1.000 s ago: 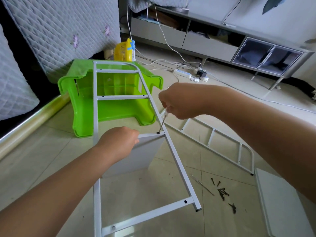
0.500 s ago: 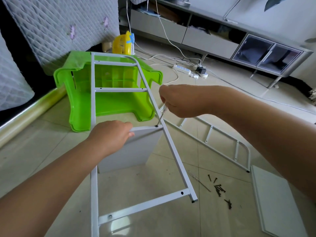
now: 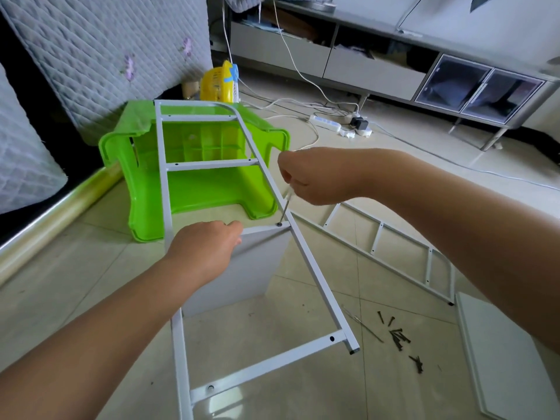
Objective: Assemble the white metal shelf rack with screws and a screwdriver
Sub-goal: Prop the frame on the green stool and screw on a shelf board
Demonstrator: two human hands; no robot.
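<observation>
While my left hand (image 3: 209, 253) grips the shelf panel (image 3: 257, 268), my right hand (image 3: 306, 180) pinches the screwdriver (image 3: 285, 207), shaft slanting down-left onto 1 screw (image 3: 278, 224).

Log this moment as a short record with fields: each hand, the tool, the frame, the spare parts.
left hand: grips the top edge of the white shelf panel under the frame
right hand: holds the screwdriver, fingers curled round its handle
screwdriver tip: on a screw at the crossbar's right end
side frame: white metal, far end resting on the green stool
second frame: flat on the floor, to the right
loose screws: scattered on the tiles, lower right
</observation>
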